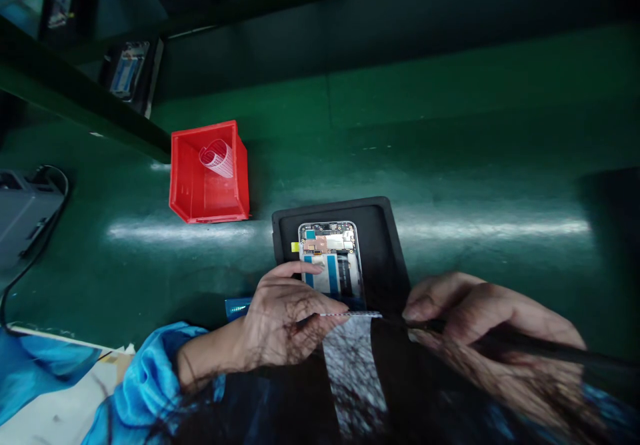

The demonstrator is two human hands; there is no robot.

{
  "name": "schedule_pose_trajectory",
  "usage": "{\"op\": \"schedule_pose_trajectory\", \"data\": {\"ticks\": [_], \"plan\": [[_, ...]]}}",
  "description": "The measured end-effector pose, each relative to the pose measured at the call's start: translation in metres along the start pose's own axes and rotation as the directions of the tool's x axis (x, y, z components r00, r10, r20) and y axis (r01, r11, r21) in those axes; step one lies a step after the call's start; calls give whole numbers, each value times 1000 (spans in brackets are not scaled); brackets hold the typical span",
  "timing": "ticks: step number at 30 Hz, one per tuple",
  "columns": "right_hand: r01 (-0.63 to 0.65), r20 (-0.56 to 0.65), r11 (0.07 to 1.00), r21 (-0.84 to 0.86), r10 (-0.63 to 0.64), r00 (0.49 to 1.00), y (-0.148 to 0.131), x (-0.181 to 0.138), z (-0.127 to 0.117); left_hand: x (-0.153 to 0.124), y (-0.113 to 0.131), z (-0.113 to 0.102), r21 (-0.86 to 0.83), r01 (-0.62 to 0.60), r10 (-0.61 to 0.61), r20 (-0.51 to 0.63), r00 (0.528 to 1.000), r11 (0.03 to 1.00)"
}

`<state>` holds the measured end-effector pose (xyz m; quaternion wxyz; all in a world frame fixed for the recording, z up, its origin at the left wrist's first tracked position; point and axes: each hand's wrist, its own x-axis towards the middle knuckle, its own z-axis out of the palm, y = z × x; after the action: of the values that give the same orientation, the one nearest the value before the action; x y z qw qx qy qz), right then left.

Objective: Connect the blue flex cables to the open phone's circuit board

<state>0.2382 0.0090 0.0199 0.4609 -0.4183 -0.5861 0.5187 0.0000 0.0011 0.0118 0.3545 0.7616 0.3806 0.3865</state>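
My left hand [293,321] is closed in a pinch on the edge of a whitish strip [353,371], which hangs down in front of me. Its index finger extends over an opened smartphone [330,258] whose circuit board and battery area are exposed. The phone lies in a black tray [383,251], with a small yellow tab at its left side. In my right hand [490,325] is a thin dark tool, gripped between thumb and fingers. Its tip points toward the strip's right end; whether they touch I cannot tell. Dark hair strands partly cover both hands and the strip.
A red bin [210,185] with a rolled pink-and-white perforated sheet [218,158] stands on the green bench [450,138]. A grey device [30,211] with a black cable is at left. Another opened phone [129,71] rests beyond a dark green beam [85,98].
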Motion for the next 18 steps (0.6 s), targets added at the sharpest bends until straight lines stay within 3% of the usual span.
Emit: {"op": "schedule_pose_trajectory", "data": {"ticks": [12,18], "plan": [[-62,-42,993,104,66,997,5,-7,0,0,1,-1,27,-6,5,14,1000,1000],[-171,-200,971,170,203,958,17,8,5,-10,-6,3,125,-27,25,22,999,992]]}}
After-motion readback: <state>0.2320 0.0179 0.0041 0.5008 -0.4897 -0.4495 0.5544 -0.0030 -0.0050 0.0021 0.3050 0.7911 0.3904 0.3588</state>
